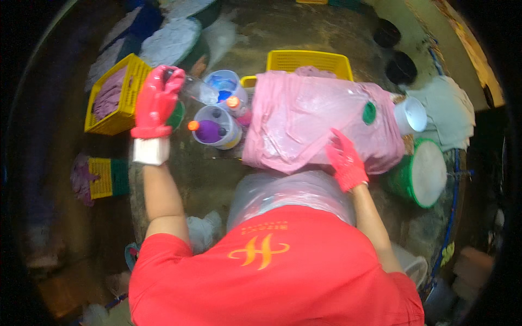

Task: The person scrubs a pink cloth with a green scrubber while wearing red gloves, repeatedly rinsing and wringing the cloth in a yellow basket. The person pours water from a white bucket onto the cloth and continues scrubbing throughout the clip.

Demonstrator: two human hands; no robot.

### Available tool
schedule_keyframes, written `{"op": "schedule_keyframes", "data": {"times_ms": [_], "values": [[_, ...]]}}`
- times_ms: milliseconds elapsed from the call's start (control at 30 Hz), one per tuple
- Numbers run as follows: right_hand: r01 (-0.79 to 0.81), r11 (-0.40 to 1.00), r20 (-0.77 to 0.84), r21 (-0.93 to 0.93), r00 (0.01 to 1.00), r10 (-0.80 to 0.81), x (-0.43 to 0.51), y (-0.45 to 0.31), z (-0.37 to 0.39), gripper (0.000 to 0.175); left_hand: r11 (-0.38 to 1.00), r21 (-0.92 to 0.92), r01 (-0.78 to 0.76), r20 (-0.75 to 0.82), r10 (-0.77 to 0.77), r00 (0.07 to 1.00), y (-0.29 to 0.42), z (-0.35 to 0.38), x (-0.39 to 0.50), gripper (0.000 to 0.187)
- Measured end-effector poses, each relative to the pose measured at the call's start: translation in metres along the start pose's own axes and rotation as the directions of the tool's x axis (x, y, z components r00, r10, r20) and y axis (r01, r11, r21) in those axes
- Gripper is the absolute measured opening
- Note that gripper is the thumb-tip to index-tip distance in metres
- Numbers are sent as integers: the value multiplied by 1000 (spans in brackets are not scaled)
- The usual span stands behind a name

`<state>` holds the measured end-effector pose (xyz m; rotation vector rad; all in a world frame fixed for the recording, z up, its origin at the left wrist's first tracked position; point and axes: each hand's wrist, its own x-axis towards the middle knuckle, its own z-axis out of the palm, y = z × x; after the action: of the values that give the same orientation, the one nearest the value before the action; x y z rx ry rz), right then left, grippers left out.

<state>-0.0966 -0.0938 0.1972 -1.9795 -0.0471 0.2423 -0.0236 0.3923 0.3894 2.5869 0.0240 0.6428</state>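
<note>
My left hand (pixel 158 102), in a red rubber glove, grips the narrow end of a clear plastic bottle (pixel 202 93). The bottle's wide end reaches the rim of a pale plastic bucket (pixel 223 79) with blue items inside. Beside that stands a second pale bucket (pixel 227 140) holding a purple bottle (pixel 209 131) with an orange cap. Another orange-capped bottle (pixel 233 102) is between the buckets and the cloth. Wet pink cloth (pixel 293 118) is draped over a support hidden beneath it. My right hand (pixel 346 161), also gloved, touches the cloth's near side, fingers spread. A small green oval object (pixel 369 113) lies on the cloth.
Yellow crates (pixel 308 59) (pixel 126 93) with pink cloth stand behind and at left. On the right are a white container (pixel 412 115), pale green cloth (pixel 450 112) and a green-rimmed tub (pixel 430 173). A blue hose (pixel 452 212) runs along the right side.
</note>
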Motion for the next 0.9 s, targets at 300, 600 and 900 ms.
{"op": "schedule_keyframes", "data": {"times_ms": [300,600,900], "values": [[316,944,137,99,935,-327,16,-54,96,92,554,-706,442,548,31,836,63,125,-75,25],[-286,939,61,-191,951,302,-7,37,56,83,668,-354,655,745,-222,629,21,186,-157,56],[-418,836,15,-355,892,452,49,57,43,86,462,-236,855,823,-373,429,-7,157,-193,54]]}}
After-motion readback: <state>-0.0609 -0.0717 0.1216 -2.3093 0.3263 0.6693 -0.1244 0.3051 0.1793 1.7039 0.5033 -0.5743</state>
